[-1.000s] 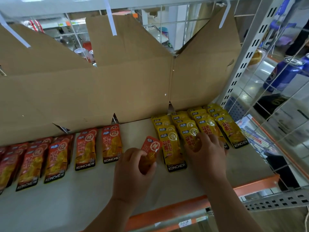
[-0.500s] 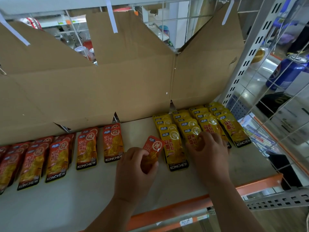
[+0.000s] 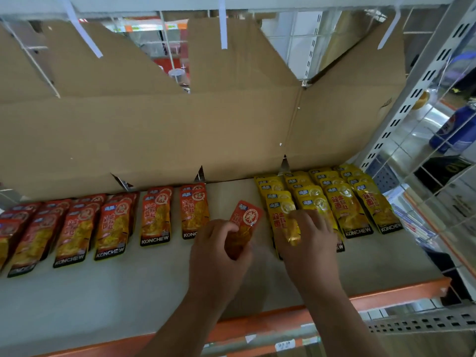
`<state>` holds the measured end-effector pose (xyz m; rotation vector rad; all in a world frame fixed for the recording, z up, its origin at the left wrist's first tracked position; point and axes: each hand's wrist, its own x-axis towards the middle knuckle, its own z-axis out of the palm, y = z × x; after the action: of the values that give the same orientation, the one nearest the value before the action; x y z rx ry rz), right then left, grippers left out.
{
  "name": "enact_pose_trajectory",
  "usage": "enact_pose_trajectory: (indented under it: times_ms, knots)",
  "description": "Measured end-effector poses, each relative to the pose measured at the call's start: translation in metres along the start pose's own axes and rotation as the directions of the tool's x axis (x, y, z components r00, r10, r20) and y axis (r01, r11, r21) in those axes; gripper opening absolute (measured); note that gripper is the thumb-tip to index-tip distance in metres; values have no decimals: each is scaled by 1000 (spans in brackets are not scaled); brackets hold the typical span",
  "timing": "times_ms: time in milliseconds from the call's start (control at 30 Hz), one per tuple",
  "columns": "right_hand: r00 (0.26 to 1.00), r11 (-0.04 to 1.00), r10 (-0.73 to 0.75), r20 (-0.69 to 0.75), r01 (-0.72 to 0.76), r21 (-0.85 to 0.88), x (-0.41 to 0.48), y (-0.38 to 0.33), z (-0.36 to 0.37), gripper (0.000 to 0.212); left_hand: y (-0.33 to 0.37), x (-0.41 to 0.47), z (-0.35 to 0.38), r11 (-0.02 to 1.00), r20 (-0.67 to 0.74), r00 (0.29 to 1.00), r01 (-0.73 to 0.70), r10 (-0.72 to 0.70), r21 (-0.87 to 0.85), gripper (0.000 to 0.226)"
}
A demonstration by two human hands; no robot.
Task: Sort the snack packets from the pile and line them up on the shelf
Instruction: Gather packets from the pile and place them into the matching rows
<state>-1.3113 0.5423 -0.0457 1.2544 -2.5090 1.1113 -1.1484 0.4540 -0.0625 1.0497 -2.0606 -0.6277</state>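
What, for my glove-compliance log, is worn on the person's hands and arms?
Nothing visible. The left hand and right hand are ungloved, with no rings or watch showing. The left forearm and right forearm are bare to the frame edge; no sleeve shows.

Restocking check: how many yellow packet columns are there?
4 at the shelf's right end: leftmost column and second column partly under the right hand, third column, rightmost column. Packets underneath may be hidden.

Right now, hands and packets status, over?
Left hand grips red packet over shelf. Right hand grips yellow packet in its row. Nothing visible in the way.
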Motion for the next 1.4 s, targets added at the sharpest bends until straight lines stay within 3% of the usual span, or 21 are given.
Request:
enact_pose_trajectory:
  times_ms: [267, 367, 467, 600, 733, 933, 1400]
  knots:
    - [988, 988, -115, 103, 104, 113, -3, -65, 41, 32, -44, 1, -74, 964, -89, 991, 118, -99, 237, 42]
    - [980, 978, -157, 120, 137, 156, 0, -88, 60, 28, -72, 5, -101, 884, -110, 981, 190, -158, 428, 46]
    - [977, 976, -167, 134, 146, 159, 3, -111, 78, 24, -91, 7, -120, 808, -150, 957, 291, -249, 513, 49]
    - [959, 974, -203, 199, 176, 145, -1, -117, 95, 33, -103, 9, -130, 781, -188, 942, 336, -278, 526, 46]
    - [956, 972, -222, 190, 201, 120, -5, -103, 101, 18, -114, 10, -134, 769, -237, 939, 341, -250, 540, 48]
    - [963, 973, -201, 182, 174, 154, 3, -100, 109, 19, -124, 14, -141, 702, -237, 923, 384, -303, 600, 53]
    - [968, 971, -175, 182, 139, 196, 5, -94, 111, 19, -127, 14, -132, 751, -308, 915, 393, -261, 530, 50]
